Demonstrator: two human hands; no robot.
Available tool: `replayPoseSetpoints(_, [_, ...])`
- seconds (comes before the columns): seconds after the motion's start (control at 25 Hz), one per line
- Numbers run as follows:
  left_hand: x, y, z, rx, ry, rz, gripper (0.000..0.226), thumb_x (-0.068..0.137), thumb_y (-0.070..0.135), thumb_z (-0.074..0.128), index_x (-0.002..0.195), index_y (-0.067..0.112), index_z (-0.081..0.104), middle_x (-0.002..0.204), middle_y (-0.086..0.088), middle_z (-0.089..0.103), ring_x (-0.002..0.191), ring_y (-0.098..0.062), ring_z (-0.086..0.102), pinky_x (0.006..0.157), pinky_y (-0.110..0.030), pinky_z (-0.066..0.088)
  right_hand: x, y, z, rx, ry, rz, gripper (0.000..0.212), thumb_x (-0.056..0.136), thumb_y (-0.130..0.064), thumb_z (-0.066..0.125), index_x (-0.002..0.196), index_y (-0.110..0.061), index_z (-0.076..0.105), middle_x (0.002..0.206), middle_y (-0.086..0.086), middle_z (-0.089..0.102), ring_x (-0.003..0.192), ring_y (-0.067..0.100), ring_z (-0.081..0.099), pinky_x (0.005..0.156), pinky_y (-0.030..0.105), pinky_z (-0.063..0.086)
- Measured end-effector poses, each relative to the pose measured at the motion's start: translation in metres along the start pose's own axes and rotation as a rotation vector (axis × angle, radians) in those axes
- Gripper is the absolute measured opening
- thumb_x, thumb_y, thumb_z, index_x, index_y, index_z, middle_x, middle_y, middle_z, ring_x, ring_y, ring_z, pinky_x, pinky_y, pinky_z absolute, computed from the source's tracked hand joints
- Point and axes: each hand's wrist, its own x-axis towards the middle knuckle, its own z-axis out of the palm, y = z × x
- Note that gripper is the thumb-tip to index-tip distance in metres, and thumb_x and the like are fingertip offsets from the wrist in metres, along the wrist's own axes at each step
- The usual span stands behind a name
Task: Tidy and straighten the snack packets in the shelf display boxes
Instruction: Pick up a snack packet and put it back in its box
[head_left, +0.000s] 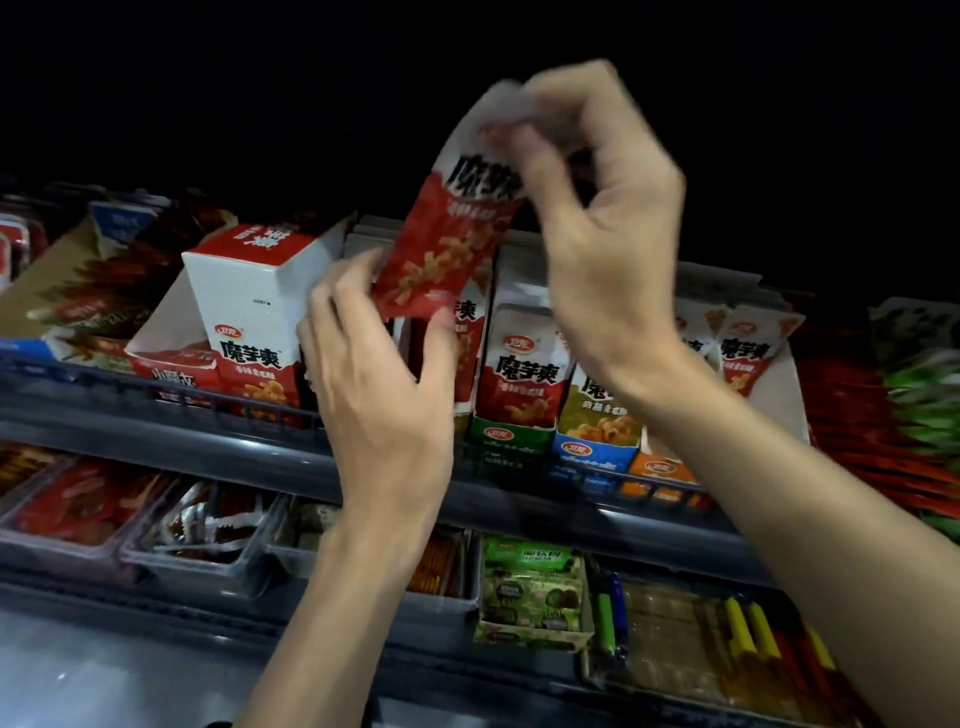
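The right hand pinched the top seal of a red snack packet, held raised above the upper shelf's display boxes. The left hand had its grip closed on the packet's bottom edge. The packet looked light, limp and slick, so the flat sealed ends seemed the best hold. Motion blur smeared its top, and the shelf's far side was lost in darkness.

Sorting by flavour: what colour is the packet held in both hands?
Red with a white top, in the head view: packet.
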Motion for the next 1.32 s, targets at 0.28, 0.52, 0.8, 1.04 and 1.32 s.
replayPoseSetpoints(0.28, [-0.028, 0.031, 0.010, -0.501, -0.285, 0.095, 0.022, 0.098, 0.017, 0.054, 0.076, 0.019, 0.054, 0.064, 0.012, 0.055, 0.057, -0.003, 0.052, 0.050, -0.015, 0.039, -0.023, -0.011, -0.084, 0.266, 0.150, 0.253, 0.010, 0.099, -0.003, 0.056, 0.109, -0.002, 0.054, 0.096, 0.009, 0.061, 0.087, 0.013, 0.061, 0.076, 0.027, 0.050])
replayPoseSetpoints(0.52, [-0.054, 0.045, 0.035, -0.731, -0.628, 0.000, 0.018, 0.091, 0.018, 0.056, 0.073, 0.020, 0.060, 0.063, 0.021, 0.059, 0.055, 0.005, 0.054, 0.053, -0.004, 0.037, -0.051, 0.002, -0.119, 0.564, 0.290, 0.817, 0.020, 0.093, -0.015, 0.067, 0.109, -0.006, 0.057, 0.095, 0.009, 0.071, 0.089, 0.023, 0.072, 0.085, 0.041, 0.058])
replayPoseSetpoints(0.8, [-0.065, 0.036, 0.061, -0.808, -0.951, -0.208, 0.034, 0.081, 0.031, 0.061, 0.082, -0.003, 0.066, 0.077, -0.011, 0.068, 0.075, -0.021, 0.065, 0.068, -0.034, 0.049, -0.073, 0.000, -0.144, 0.466, -0.029, 1.123, 0.024, 0.092, -0.035, 0.065, 0.103, -0.013, 0.065, 0.089, 0.003, 0.077, 0.080, 0.018, 0.075, 0.070, 0.030, 0.061])
replayPoseSetpoints(1.04, [-0.072, 0.044, 0.068, -0.779, -0.946, -0.184, 0.034, 0.084, 0.036, 0.061, 0.073, 0.005, 0.067, 0.071, -0.001, 0.072, 0.067, -0.012, 0.069, 0.064, -0.021, 0.052, -0.076, -0.002, -0.161, 0.362, -0.052, 1.108, 0.019, 0.094, -0.035, 0.060, 0.087, -0.018, 0.065, 0.071, -0.005, 0.074, 0.060, 0.001, 0.068, 0.044, 0.005, 0.038])
replayPoseSetpoints(1.32, [-0.074, 0.045, 0.068, -0.746, -0.951, -0.173, 0.028, 0.087, 0.031, 0.058, 0.083, 0.006, 0.070, 0.077, -0.003, 0.074, 0.070, -0.013, 0.071, 0.063, -0.021, 0.054, -0.079, 0.002, -0.163, 0.312, -0.091, 1.140, 0.031, 0.099, -0.046, 0.050, 0.082, -0.024, 0.063, 0.075, -0.005, 0.073, 0.066, 0.003, 0.066, 0.050, 0.015, 0.036])
